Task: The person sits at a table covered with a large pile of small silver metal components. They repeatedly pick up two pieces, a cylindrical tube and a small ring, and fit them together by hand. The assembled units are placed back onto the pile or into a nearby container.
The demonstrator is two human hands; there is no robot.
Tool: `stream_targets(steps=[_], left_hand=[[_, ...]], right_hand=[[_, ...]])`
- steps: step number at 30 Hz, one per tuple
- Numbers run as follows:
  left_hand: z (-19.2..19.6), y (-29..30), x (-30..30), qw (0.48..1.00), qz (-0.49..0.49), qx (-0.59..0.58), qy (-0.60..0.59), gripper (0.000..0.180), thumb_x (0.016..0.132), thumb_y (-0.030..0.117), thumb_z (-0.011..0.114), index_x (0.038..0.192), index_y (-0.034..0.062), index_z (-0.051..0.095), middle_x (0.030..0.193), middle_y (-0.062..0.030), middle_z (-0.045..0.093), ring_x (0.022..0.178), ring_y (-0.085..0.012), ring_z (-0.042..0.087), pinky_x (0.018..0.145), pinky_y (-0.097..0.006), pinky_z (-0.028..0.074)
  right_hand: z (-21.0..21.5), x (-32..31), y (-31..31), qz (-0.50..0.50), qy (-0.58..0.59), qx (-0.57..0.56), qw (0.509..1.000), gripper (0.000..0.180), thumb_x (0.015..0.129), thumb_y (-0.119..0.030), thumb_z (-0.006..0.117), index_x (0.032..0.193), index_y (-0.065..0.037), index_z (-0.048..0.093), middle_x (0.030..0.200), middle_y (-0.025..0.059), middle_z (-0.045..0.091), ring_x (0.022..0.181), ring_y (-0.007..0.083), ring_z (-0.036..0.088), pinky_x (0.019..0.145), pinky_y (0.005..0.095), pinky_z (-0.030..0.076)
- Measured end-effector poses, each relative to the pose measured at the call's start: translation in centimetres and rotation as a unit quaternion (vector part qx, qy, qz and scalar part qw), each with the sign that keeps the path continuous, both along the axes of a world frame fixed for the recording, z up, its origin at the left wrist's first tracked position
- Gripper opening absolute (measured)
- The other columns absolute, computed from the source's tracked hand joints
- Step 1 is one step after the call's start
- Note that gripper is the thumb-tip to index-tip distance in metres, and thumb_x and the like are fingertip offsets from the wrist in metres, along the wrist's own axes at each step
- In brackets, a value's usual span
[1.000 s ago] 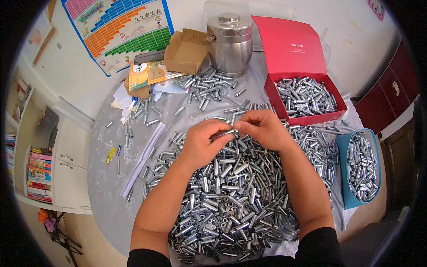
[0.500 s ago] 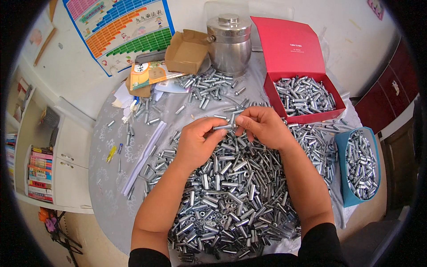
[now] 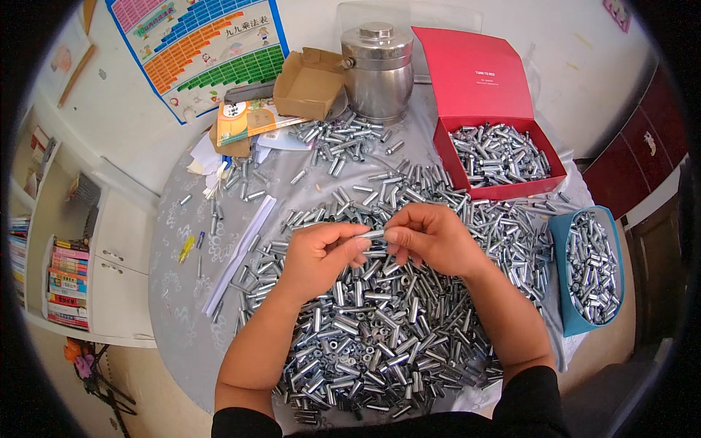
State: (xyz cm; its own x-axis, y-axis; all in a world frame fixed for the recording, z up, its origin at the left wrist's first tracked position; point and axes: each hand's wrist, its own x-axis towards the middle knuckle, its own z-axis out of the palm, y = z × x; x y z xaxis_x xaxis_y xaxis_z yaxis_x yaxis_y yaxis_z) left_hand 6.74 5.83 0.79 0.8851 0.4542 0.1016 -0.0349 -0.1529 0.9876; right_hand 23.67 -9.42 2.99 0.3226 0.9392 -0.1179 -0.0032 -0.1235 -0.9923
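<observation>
The metal piece [image 3: 374,234] is above the pile [image 3: 387,321], left of the box [image 3: 517,189] and nearer to the person. Its long axis goes sideways, almost level. The left hand [image 3: 321,260] pinches the left end, the right hand [image 3: 432,239] the right end, fingertips nearly together.

Since half a second ago we have brought both hands lower over the heap, nearer our body: the left hand [image 3: 315,255] and the right hand [image 3: 434,239] have come down together. The small metal tube [image 3: 374,234] has moved down with them, and its visible stretch now spans the gap between the two hands' fingertips. Metal parts [image 3: 420,192] that our right hand had covered now show beyond it. Our view has shifted slightly, setting the wall poster [image 3: 212,55] a touch farther right.
</observation>
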Motion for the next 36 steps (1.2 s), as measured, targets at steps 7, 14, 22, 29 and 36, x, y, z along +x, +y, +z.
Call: stream_targets(steps=[7, 14, 22, 29, 36], left_hand=[[-0.6, 0.3, -0.2, 1.000, -0.004, -0.002, -0.023, 0.018, 0.091, 0.003, 0.067, 0.107, -0.0039, 0.069, 0.084, -0.0094, 0.070, 0.069, -0.0122, 0.067, 0.062, -0.025, 0.056], [-0.4, 0.0, 0.0, 0.999, -0.011, 0.037, -0.034, 0.018, 0.090, 0.000, 0.067, 0.106, -0.0035, 0.070, 0.086, -0.0103, 0.070, 0.069, -0.0128, 0.067, 0.062, -0.025, 0.056], [-0.8, -0.1, -0.2, 0.999, 0.010, 0.006, -0.033, 0.018, 0.089, 0.000, 0.067, 0.107, -0.0025, 0.070, 0.085, -0.0100, 0.071, 0.069, -0.0120, 0.067, 0.061, -0.024, 0.056], [-1.1, -0.2, -0.1, 1.000, 0.012, 0.002, -0.024, 0.018, 0.089, 0.000, 0.068, 0.107, -0.0027, 0.070, 0.085, -0.0099, 0.071, 0.068, -0.0117, 0.067, 0.060, -0.024, 0.056], [-1.4, -0.2, 0.2, 0.999, 0.012, -0.016, -0.030, 0.018, 0.090, 0.001, 0.067, 0.108, -0.0021, 0.069, 0.086, -0.0093, 0.071, 0.069, -0.0115, 0.067, 0.061, -0.024, 0.056]], right_hand=[[-0.2, 0.4, 0.2, 0.009, -0.024, 0.008, 1.000, 0.020, 0.092, -0.012, 0.068, 0.107, 0.001, 0.064, 0.083, 0.0027, 0.067, 0.067, 0.0077, 0.060, 0.061, 0.0232, 0.050], [-1.5, 0.6, -0.1, 0.003, -0.052, 0.065, 0.997, 0.018, 0.092, -0.011, 0.068, 0.106, 0.001, 0.066, 0.083, 0.0024, 0.066, 0.066, 0.0065, 0.058, 0.060, 0.0228, 0.049], [-1.1, 0.5, 0.0, 0.022, -0.017, 0.016, 0.999, 0.023, 0.091, -0.009, 0.069, 0.111, 0.001, 0.064, 0.084, 0.0017, 0.065, 0.070, 0.0059, 0.058, 0.060, 0.0230, 0.049], [-1.2, 0.2, 0.2, -0.002, -0.007, 0.052, 0.999, 0.021, 0.092, -0.011, 0.069, 0.108, 0.002, 0.065, 0.081, 0.0015, 0.064, 0.068, 0.0062, 0.058, 0.060, 0.0228, 0.049], [-1.0, 0.3, 0.3, -0.010, -0.008, 0.044, 0.999, 0.018, 0.092, -0.012, 0.068, 0.104, 0.002, 0.066, 0.078, 0.0000, 0.063, 0.068, 0.0058, 0.057, 0.060, 0.0228, 0.048]])
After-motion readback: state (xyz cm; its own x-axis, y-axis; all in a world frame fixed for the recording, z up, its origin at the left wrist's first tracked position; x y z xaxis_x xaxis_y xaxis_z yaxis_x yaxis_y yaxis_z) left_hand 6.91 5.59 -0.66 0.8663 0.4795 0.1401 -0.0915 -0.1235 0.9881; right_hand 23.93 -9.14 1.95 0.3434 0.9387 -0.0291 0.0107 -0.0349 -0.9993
